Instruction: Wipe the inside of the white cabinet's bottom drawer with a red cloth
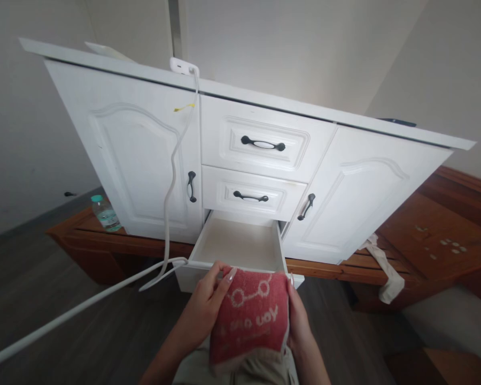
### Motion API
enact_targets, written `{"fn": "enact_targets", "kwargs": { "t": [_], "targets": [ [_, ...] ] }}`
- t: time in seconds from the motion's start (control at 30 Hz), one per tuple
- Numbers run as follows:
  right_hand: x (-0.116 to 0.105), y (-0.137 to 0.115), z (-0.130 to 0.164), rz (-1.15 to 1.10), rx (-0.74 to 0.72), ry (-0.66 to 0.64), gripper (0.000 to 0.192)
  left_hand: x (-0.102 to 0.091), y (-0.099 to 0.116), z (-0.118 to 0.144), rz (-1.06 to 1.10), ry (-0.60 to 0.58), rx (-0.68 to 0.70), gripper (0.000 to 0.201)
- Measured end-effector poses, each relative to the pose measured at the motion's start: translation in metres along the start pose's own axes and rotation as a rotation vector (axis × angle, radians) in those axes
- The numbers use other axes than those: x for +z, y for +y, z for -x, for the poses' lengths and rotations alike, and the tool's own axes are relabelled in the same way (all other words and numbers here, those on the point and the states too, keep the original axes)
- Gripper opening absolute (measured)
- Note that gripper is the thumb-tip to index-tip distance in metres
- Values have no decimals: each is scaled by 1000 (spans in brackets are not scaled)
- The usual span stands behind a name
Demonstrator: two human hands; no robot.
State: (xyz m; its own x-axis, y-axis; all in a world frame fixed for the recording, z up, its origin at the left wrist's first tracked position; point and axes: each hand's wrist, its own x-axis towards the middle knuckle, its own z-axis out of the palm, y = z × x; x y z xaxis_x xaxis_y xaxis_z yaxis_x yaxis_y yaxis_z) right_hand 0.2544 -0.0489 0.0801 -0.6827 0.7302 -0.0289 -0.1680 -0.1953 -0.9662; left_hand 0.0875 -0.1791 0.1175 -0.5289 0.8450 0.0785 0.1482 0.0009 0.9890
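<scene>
A folded red towel with pale stitched lettering sits between both my hands, just in front of the pulled-out bottom drawer of a white cabinet. My left hand grips its left edge, thumb on top. My right hand holds its right edge. The drawer's inside looks bare. Two shut drawers with dark handles stand above it.
A white cable hangs from a power strip on the cabinet top and trails across the dark floor to the left. A plastic bottle stands on a low wooden platform. A pale cloth drapes over the wood at right.
</scene>
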Motion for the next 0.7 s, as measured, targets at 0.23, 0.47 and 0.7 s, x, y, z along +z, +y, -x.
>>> {"fn": "enact_targets", "kwargs": {
  "t": [0.23,0.47,0.7],
  "targets": [
    [22,78,28,-243,73,-71,93,0,-19,-12,116,341,-83,52],
    [33,59,22,-573,86,15,98,10,-34,-7,189,481,-135,57],
    [34,67,11,-420,146,210,71,0,-32,-9,195,328,-125,55]
  ]
}}
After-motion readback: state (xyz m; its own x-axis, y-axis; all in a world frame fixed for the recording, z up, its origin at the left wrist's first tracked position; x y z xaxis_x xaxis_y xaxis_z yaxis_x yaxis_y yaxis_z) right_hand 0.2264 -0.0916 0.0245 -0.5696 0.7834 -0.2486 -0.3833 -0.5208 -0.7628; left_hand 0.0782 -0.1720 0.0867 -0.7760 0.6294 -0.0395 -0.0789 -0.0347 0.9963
